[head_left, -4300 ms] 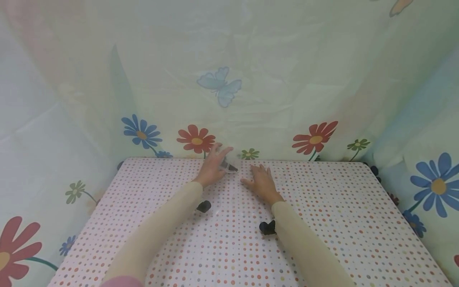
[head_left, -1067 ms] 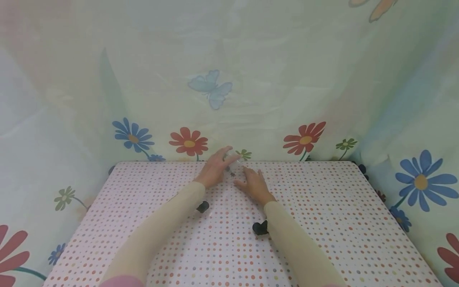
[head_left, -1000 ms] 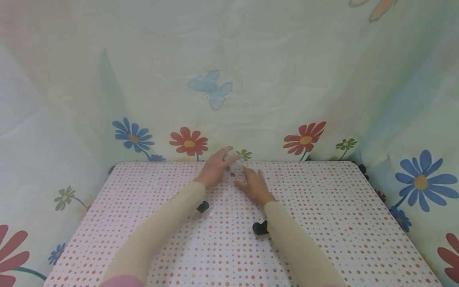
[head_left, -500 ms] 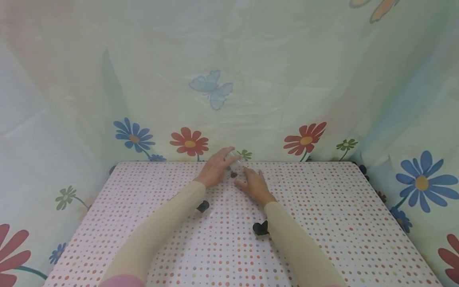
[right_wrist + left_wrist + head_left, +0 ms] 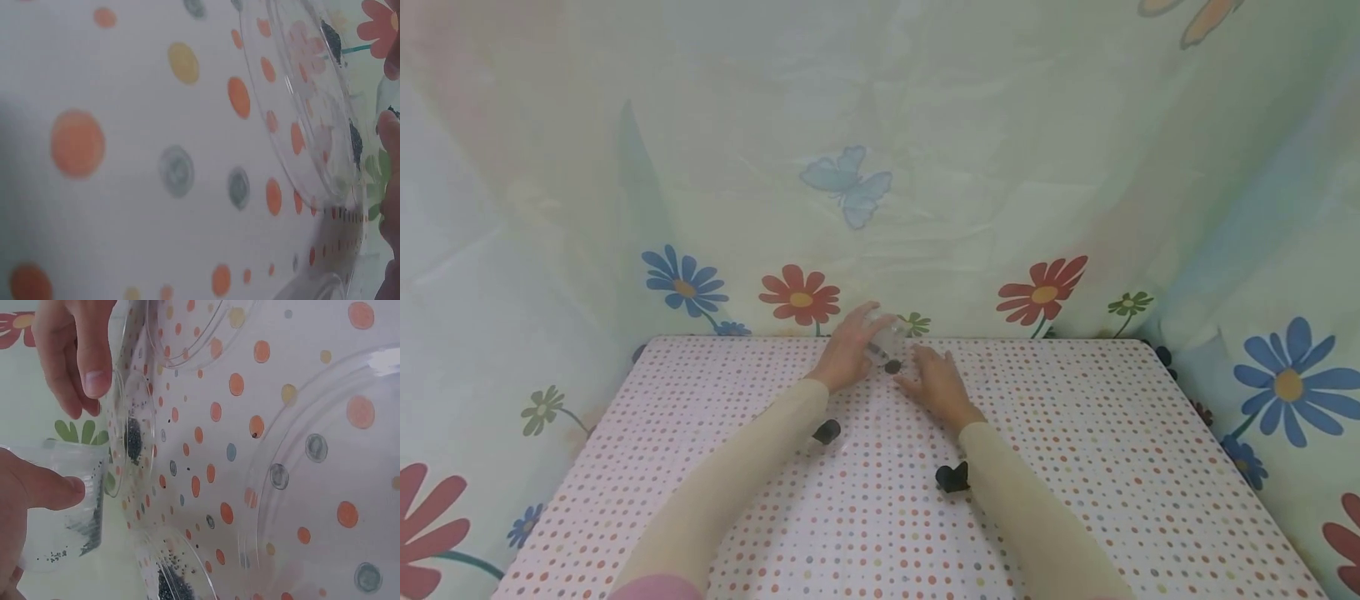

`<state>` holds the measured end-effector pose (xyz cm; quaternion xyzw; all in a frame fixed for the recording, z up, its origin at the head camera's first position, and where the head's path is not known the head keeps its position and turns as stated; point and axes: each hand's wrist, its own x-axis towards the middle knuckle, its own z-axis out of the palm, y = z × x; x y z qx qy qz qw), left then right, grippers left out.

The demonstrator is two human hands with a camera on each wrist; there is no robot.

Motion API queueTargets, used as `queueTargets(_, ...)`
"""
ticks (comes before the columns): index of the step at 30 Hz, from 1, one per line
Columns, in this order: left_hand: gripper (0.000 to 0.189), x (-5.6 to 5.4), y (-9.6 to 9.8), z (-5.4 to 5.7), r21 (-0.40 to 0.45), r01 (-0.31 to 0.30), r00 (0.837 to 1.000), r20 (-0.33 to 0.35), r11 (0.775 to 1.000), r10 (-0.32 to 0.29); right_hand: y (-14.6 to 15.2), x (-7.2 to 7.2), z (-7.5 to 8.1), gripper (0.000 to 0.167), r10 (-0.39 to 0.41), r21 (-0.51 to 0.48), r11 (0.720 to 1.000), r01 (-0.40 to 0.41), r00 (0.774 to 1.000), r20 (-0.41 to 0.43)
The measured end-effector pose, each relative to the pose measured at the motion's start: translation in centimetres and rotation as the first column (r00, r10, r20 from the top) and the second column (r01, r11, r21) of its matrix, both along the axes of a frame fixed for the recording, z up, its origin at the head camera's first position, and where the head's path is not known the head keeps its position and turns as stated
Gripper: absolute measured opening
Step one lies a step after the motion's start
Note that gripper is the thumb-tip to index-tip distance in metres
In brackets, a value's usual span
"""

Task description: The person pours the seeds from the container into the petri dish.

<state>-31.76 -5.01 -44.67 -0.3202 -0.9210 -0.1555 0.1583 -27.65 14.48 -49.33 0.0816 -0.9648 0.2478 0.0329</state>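
Note:
A tilted clear plastic cup [image 5: 65, 512] is gripped by my left hand [image 5: 846, 350], the thumb lying across its side. Small dark grains cling along the cup's lower wall. Below the cup, a clear shallow dish [image 5: 150, 459] has a pile of dark grains [image 5: 133, 440] in it. My right hand [image 5: 942, 385] hovers at the right of that dish, fingers loosely bent, thumb pointing toward it. A second clear dish [image 5: 206, 572] with dark grains [image 5: 172, 584] shows at the bottom of the left wrist view.
Another clear dish [image 5: 247, 481] lies nearer on the dotted tabletop [image 5: 880, 517]. One more clear dish [image 5: 172, 359] is to the right of the grain pile. A few stray grains dot the cloth. The flowered curtain [image 5: 962, 208] rises right behind the table's far edge.
Since the first frame, the cup has shifted right and a dark pile has appeared beneath it. Over the last second the pile has grown darker, and the cup has drawn back slightly left.

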Motion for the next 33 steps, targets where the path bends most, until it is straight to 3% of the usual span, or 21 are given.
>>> queueTargets(3,0.086,0.1,0.0,0.1,0.021,-0.02,1.0,0.021,1.0,0.019,0.6,0.2,0.0,0.076,0.01,-0.013,1.0,-0.01,0.999,-0.041)
queueTargets(10,0.086,0.0,0.2,0.0,0.026,-0.023,1.0,0.021,0.999,0.022,2.1,0.7,0.8,0.074,0.004,0.019,1.0,-0.004,1.0,-0.028)
queueTargets(17,0.089,0.3,0.4,0.2,0.049,-0.04,0.997,0.068,0.998,0.036,3.4,1.2,1.1,0.071,-0.017,0.074,0.997,0.021,0.998,-0.057)
queueTargets(26,0.091,0.2,1.0,0.2,0.082,-0.012,0.999,0.047,0.997,0.008,4.4,1.6,1.3,0.071,-0.032,0.091,0.995,0.037,0.998,-0.055)
queueTargets(33,0.088,0.5,1.8,0.5,0.076,-0.019,0.997,0.079,0.997,0.013,5.6,1.9,1.6,0.069,-0.039,0.066,0.997,0.043,0.997,-0.069)
